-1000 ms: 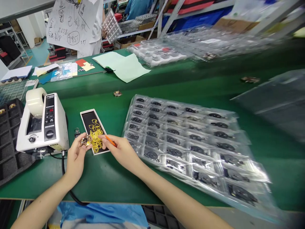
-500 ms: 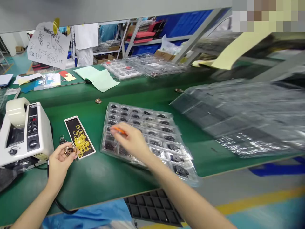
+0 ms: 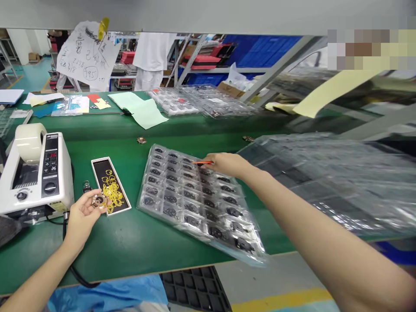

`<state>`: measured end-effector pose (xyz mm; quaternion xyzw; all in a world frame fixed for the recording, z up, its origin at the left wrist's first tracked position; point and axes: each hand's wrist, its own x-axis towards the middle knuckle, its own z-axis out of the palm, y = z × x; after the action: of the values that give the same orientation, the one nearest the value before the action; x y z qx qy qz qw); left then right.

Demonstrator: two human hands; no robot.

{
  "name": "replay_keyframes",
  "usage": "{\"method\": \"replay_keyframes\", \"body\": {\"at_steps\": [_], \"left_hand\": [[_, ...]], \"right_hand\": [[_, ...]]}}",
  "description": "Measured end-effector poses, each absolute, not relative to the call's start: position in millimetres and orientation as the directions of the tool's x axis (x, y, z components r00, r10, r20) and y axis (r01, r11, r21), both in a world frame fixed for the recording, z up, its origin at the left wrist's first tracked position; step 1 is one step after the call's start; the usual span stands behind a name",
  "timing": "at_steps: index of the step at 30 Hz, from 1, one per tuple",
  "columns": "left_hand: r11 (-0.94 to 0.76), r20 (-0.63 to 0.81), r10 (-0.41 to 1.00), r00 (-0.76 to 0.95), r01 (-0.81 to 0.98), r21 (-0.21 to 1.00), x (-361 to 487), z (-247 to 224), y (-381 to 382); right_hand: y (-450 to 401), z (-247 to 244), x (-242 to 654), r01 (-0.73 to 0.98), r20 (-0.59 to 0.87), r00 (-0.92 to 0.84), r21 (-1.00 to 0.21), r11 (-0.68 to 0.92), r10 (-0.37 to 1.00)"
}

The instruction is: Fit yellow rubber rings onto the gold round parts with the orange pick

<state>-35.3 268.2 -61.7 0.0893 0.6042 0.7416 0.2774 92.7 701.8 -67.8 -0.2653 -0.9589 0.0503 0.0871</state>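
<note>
My left hand (image 3: 85,211) pinches a small round copper-coloured part (image 3: 99,200) beside a narrow white box (image 3: 126,193). Yellow rings (image 3: 112,190) lie in a loose heap in that box. Over the far part of a clear plastic tray (image 3: 182,227), my right hand (image 3: 224,164) is closed on a thin orange tool (image 3: 203,163) that points left. Its exact kind cannot be made out. Black parts (image 3: 170,211) sit in the tray's compartments. Whether the tool touches one of them is hidden.
A white tape dispenser (image 3: 61,173) stands at the left, a small black clip-like item (image 3: 86,186) beside it. Clear plastic trays (image 3: 325,173) are stacked at the right. Small metallic parts (image 3: 141,140) lie behind the tray. A green sheet (image 3: 143,110) rests on the ledge.
My right hand has moved right and away from me with the orange tool, from the tray's left side to its far middle. My left hand still holds the round part by the box.
</note>
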Motion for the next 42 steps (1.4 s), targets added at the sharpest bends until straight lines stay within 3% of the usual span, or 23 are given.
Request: {"method": "replay_keyframes", "body": {"at_steps": [6, 10, 12, 15, 20, 28, 42], "left_hand": [[-0.148, -0.173, 0.531, -0.829, -0.292, 0.945, -35.1, -65.5, 269.7], [-0.162, -0.182, 0.557, -0.811, -0.321, 0.933, -33.5, -65.4, 269.7], [-0.164, -0.182, 0.572, -0.8, -0.329, 0.93, -32.5, -65.4, 269.1], [-0.145, -0.178, 0.585, -0.792, -0.318, 0.937, -31.2, -66.5, 268.5], [-0.126, -0.144, 0.591, -0.794, -0.267, 0.955, -29.7, -67.9, 268.9], [-0.101, -0.149, 0.626, -0.766, -0.269, 0.958, -27.1, -62.8, 269.9], [-0.045, -0.116, 0.64, -0.759, -0.188, 0.981, -24.6, -60.6, 269.2]], "right_hand": [[699.4, -67.3, 91.1, 0.316, 0.27, -0.883, -0.266, 0.911, 0.385], [633.8, -62.3, 83.9, 0.204, 0.429, -0.829, -0.365, 0.908, 0.359], [575.3, -57.8, 77.0, 0.069, 0.495, -0.762, -0.579, 0.813, 0.418], [487.0, -49.3, 63.7, -0.137, 0.433, -0.838, -0.756, 0.64, 0.332], [416.6, -46.9, 39.5, -0.12, 0.237, -0.934, -0.914, 0.388, 0.268], [414.1, -61.0, 34.8, -0.073, 0.13, -0.94, -0.98, 0.185, 0.315], [411.7, -59.8, 37.0, -0.045, 0.107, -0.931, -0.982, 0.183, 0.349]]}}
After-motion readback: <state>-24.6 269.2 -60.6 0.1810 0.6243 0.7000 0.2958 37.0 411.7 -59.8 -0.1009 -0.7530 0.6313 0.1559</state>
